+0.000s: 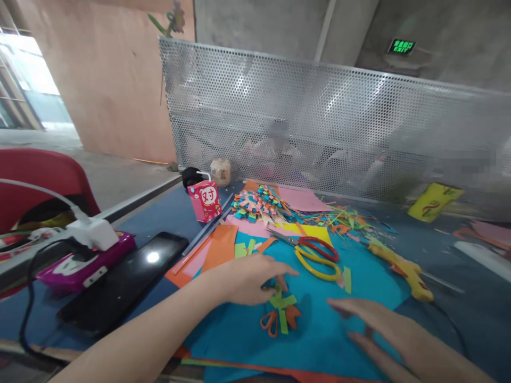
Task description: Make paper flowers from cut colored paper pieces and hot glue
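My left hand (249,279) is over the blue paper sheet (239,340), its fingers bent down and apart at the upper edge of some green paper strips (284,301). Whether the fingertips touch the strips I cannot tell. Beside them lie an orange paper loop shape (270,323) and an orange tulip-like cutout (293,316). My right hand (387,330) hovers to the right, slightly blurred, with fingers spread and nothing in them. Scissors with red and yellow handles (317,266) lie beyond both hands, blades pointing up and left.
Behind lies a heap of colourful paper snippets (259,202). A yellow glue gun (403,268) sits at the right. On the left are a black phone (128,282), a purple power strip (85,266) and a pink drink carton (205,201). A perforated metal screen (299,117) borders the back.
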### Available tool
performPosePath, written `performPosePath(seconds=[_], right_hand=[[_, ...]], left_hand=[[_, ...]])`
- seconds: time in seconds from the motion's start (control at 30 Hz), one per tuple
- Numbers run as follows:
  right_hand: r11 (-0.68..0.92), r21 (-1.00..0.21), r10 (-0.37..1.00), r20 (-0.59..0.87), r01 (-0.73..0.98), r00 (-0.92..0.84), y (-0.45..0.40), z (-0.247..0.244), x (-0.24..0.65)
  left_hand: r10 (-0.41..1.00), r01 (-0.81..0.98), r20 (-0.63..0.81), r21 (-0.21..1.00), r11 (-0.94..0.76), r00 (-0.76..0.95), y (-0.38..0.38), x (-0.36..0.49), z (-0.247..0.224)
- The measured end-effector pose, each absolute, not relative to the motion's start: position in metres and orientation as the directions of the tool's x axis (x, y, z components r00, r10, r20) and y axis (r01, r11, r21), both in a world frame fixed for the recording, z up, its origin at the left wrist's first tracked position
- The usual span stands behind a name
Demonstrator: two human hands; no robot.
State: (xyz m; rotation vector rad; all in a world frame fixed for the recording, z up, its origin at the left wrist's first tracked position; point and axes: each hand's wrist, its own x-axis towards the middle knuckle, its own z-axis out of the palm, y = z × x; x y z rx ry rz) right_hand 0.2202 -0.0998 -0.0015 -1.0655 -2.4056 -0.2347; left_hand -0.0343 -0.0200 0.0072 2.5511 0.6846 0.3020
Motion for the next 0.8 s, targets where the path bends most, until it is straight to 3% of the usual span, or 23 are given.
performPosePath(seconds=[0.1, 0.17, 0.33, 0.47, 0.57, 0.67, 0.8], right_hand=[[0.689, -0.028, 0.694, 0.313, 0.724, -0.648, -0.075, -0.001, 0.190], [0.704, -0.021, 0.689, 0.263, 0.710, -0.675, -0.068, -0.003, 0.180], [0.787, 0.022, 0.584, 0.297, 0.617, -0.755, -0.083, 0.008, 0.195], [0.712, 0.019, 0.650, 0.359, 0.702, -0.669, -0.089, 0.011, 0.201], [0.693, -0.024, 0.701, 0.256, 0.721, -0.666, -0.086, 0.006, 0.196], [0.714, -0.131, 0.699, 0.193, 0.687, -0.689, -0.091, 0.008, 0.202], [0.601, -0.539, 0.745, 0.110, 0.590, -0.658, -0.100, 0.016, 0.229]], left_hand=[[0.527, 0.416, 0.095, 0.503, -0.757, 0.844, -0.020, -0.035, 0.007], [0.533, 0.424, 0.092, 0.500, -0.755, 0.841, -0.020, -0.036, 0.006], [0.577, 0.486, 0.046, 0.488, -0.726, 0.816, -0.021, -0.040, 0.007], [0.583, 0.503, 0.037, 0.466, -0.728, 0.811, -0.020, -0.040, 0.008], [0.583, 0.500, 0.034, 0.475, -0.724, 0.812, -0.019, -0.040, 0.007], [0.591, 0.499, 0.042, 0.491, -0.714, 0.805, -0.018, -0.040, 0.005], [0.583, 0.487, 0.048, 0.497, -0.718, 0.811, -0.018, -0.040, 0.005]])
